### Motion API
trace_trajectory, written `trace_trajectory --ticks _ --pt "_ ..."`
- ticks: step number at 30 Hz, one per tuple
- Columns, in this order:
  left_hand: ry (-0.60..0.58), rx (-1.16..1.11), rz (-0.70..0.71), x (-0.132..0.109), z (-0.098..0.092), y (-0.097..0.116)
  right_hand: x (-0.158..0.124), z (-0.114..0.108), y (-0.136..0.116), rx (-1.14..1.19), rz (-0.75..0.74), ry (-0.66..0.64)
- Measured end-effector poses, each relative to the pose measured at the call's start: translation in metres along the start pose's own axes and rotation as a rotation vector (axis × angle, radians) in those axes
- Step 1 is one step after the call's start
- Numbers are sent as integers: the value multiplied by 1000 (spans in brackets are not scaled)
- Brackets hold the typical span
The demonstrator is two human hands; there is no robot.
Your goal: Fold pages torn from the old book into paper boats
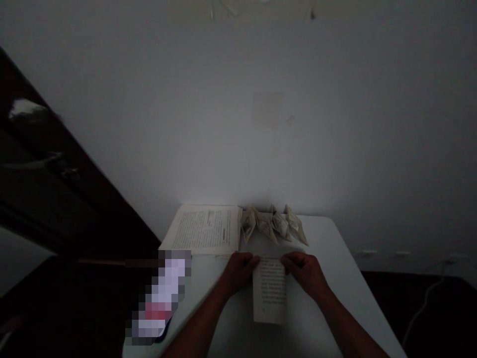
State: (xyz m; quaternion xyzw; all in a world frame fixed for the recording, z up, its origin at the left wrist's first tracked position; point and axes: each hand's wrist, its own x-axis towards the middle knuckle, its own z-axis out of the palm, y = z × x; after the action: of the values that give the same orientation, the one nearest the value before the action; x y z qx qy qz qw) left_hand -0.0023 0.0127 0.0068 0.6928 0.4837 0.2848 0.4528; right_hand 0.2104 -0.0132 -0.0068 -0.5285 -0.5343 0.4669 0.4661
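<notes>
Left hand (240, 268) and right hand (303, 271) clamp the far end of the folded page (270, 298); I see its long axis running toward the near edge of the table (331, 258).

The white table (335, 278) is small, with rounded corners. An open book (203, 229) lies far left, folded paper pieces (274, 224) just right of it, and a printed sheet (270, 293) nearer.

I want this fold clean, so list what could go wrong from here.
The light is dim, so the left hand and right hand, both holding the far edge of the printed sheet, may crease it crooked. The folded paper pieces stand just beyond; a forward push could knock them.
</notes>
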Motion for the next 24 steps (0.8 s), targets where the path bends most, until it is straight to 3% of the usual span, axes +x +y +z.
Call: trace_trajectory --ticks 8,18,24 --pt "-40 -95 21 15 1 9 2 1 -3 2 -6 1" --pt "18 -164 19 18 3 0 4 1 -7 -15 -1 -88" --pt "-81 -142 48 24 1 5 6 -2 -4 -54 15 -121"
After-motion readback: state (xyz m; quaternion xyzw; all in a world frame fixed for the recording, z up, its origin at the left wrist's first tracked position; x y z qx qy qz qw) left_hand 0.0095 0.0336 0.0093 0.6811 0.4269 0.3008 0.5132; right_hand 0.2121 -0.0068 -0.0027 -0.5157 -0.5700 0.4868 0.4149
